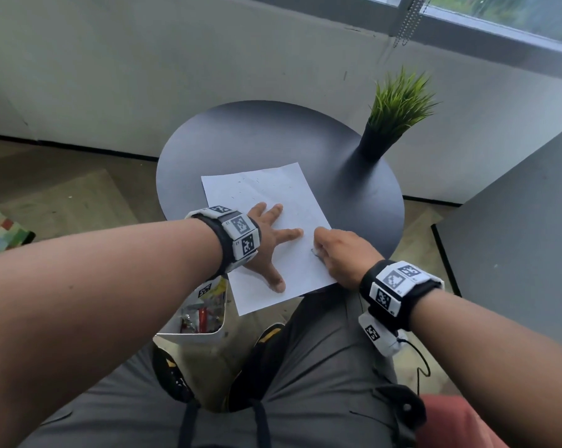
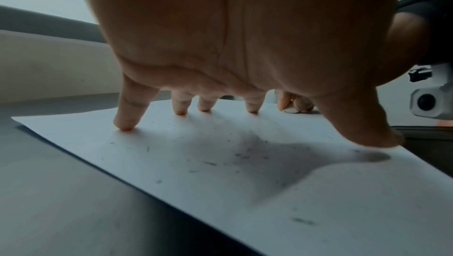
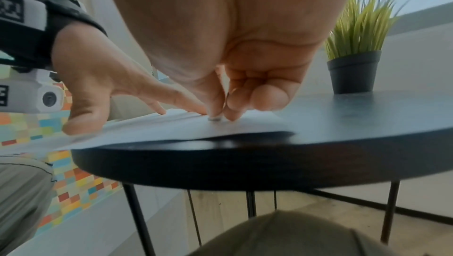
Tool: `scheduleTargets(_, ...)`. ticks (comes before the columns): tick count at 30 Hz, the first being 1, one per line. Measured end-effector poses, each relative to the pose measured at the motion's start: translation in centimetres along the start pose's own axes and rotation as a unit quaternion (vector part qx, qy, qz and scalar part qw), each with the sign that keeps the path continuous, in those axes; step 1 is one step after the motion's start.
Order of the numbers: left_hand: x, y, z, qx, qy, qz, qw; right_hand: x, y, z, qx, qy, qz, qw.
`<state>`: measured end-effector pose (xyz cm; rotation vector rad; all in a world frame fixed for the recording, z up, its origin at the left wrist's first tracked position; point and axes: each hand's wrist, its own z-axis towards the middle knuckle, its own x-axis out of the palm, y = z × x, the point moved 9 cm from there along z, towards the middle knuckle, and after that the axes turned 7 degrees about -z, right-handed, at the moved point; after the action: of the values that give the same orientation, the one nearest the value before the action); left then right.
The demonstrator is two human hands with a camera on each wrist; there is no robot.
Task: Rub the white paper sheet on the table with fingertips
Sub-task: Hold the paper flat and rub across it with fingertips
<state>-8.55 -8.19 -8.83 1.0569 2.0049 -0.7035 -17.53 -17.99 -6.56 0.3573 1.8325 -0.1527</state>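
A white paper sheet (image 1: 263, 189) with faint grey specks lies on the round dark table (image 1: 241, 140), its near corner hanging over the front edge. My left hand (image 1: 270, 244) is spread on the sheet's left half, and its straight fingertips (image 2: 125, 124) and thumb press the paper (image 2: 245, 173) down. My right hand (image 1: 338, 250) is at the sheet's right edge with its fingers curled. Its thumb and fingers pinch a small whitish piece (image 3: 215, 118) against the paper (image 3: 171, 128); the piece is too small to identify.
A green plant in a black pot (image 1: 393, 118) stands at the table's back right. An open white container of odds and ends (image 1: 202, 312) sits on the floor by my knees. A grey tabletop (image 1: 515, 237) is at the right, a pale wall behind.
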Motion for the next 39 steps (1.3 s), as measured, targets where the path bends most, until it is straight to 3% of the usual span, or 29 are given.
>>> scheduleTargets(3, 0.4, -0.2, 0.1, -0.007, -0.023, -0.004, 1.000, 0.0, 0.7, -0.1, -0.011, -0.003, -0.015, 1.000)
scheduleTargets(8, 0.3, -0.5, 0.0, -0.009, -0.017, 0.001, 1.000, 1.3, 4.8, -2.3, -0.139, 0.058, -0.068, 0.986)
scheduleTargets(12, 0.3, -0.6, 0.0, -0.004, -0.018, 0.002, 1.000, -1.2, -0.3, 0.3, 0.001, -0.010, -0.008, 1.000)
scheduleTargets(13, 0.3, -0.5, 0.0, -0.005, -0.018, 0.002, 1.000, -1.2, -0.3, 0.3, 0.007, -0.019, -0.001, 1.000)
scheduleTargets(18, 0.2, -0.3, -0.4, 0.002, -0.006, 0.020, 1.000, 1.3, 5.6, -2.4, -0.121, 0.054, -0.007, 0.991)
scheduleTargets(23, 0.1, -0.4, -0.3, -0.005, 0.005, 0.016, 1.000, -1.1, -0.1, 0.1, -0.008, -0.012, 0.003, 1.000)
scheduleTargets(28, 0.1, -0.4, -0.1, -0.008, 0.015, 0.034, 0.999, 1.1, 6.1, -2.1, -0.137, 0.063, 0.012, 0.988)
scheduleTargets(33, 0.1, -0.3, -0.1, -0.004, 0.009, 0.027, 1.000, -1.2, 0.5, 1.1, -0.009, -0.032, 0.021, 0.999)
scheduleTargets(35, 0.1, -0.2, 0.0, -0.008, 0.011, 0.027, 1.000, -0.3, 2.7, 0.5, -0.048, -0.006, 0.024, 0.999)
scheduleTargets(37, 0.2, -0.2, 0.0, -0.011, 0.015, 0.037, 0.999, 1.4, 6.4, -1.6, -0.135, 0.055, 0.024, 0.989)
scheduleTargets(39, 0.2, -0.3, 0.1, -0.009, 0.016, 0.037, 0.999, 1.5, 6.6, -1.7, -0.154, 0.072, 0.011, 0.985)
